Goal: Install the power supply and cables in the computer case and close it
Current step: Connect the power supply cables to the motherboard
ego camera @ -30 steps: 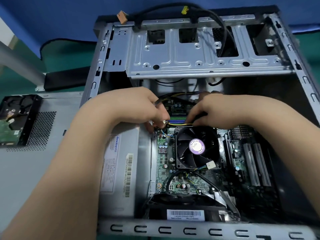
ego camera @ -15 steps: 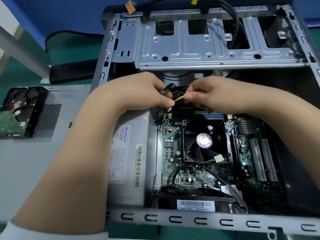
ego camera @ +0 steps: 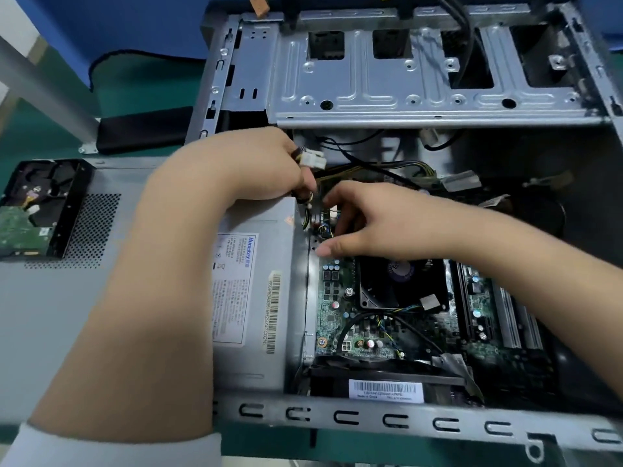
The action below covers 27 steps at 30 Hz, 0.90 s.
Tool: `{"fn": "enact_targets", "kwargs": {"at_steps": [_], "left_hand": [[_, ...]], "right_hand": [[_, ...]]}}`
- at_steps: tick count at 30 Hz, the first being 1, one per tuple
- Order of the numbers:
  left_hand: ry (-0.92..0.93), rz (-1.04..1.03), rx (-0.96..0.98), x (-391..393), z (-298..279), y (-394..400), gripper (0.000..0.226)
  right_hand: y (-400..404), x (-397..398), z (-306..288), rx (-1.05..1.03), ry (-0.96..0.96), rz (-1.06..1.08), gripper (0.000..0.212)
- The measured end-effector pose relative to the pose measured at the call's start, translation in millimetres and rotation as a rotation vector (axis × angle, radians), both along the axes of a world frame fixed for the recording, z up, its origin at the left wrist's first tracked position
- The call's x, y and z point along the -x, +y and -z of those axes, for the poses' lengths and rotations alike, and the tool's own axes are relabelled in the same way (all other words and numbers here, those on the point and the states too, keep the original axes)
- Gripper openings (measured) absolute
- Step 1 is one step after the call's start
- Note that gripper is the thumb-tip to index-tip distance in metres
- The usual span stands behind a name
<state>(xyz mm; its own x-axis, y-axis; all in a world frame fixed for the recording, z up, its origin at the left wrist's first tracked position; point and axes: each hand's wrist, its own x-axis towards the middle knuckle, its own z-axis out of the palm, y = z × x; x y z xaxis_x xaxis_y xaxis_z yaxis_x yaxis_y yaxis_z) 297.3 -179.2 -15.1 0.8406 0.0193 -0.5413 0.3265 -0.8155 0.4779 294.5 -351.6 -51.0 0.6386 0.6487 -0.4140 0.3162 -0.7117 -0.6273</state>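
**Hands working cables inside open case**

Left hand [ego camera: 269, 163] grips a bundle of power cables, fingers curled round it; a white connector [ego camera: 313, 160] sticks out past the knuckles. Right hand [ego camera: 367, 220] reaches over the motherboard [ego camera: 333, 311], fingers loosely bent, tips down near the board's upper left corner; whether it pinches anything I cannot tell. Power supply [ego camera: 256, 298] sits in the computer case [ego camera: 387, 421], label up, just left of the board. CPU fan [ego camera: 401, 284] lies partly under the right hand. Side panel [ego camera: 50, 315] lies left of the case with a hard drive [ego camera: 37, 210] on it.
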Motion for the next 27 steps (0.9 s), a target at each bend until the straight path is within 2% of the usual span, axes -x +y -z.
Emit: {"fn": "enact_targets", "kwargs": {"at_steps": [3,7,9,12,15,19,22,27], "left_hand": [[0.029,-0.019,0.01,0,3,-3,0.02],[0.002,-0.068,-0.009,0,5,-7,0.019],[-0.017,-0.1,-0.015,0,7,-10,0.021],[-0.058,-0.159,0.008,0,8,-12,0.028],[-0.025,-0.156,-0.011,0,7,-13,0.021],[-0.05,-0.174,0.04,1,5,-16,0.032],[-0.043,-0.192,0.042,4,4,-16,0.023],[-0.035,-0.197,0.06,7,1,-18,0.026]], "right_hand": [[8,0,4,-0.084,-0.015,0.076,0.056],[5,-7,2,-0.169,0.195,0.275,0.053],[3,-7,0,-0.214,0.257,0.327,0.045],[3,-5,-2,-0.276,0.235,0.275,0.022],[0,-5,-5,-0.293,0.207,0.219,0.01],[-15,-8,-16,-0.313,0.268,0.207,0.009],[-20,-7,-27,-0.341,0.319,0.147,0.011],[-19,5,-23,-0.587,0.498,0.213,0.012]]}}
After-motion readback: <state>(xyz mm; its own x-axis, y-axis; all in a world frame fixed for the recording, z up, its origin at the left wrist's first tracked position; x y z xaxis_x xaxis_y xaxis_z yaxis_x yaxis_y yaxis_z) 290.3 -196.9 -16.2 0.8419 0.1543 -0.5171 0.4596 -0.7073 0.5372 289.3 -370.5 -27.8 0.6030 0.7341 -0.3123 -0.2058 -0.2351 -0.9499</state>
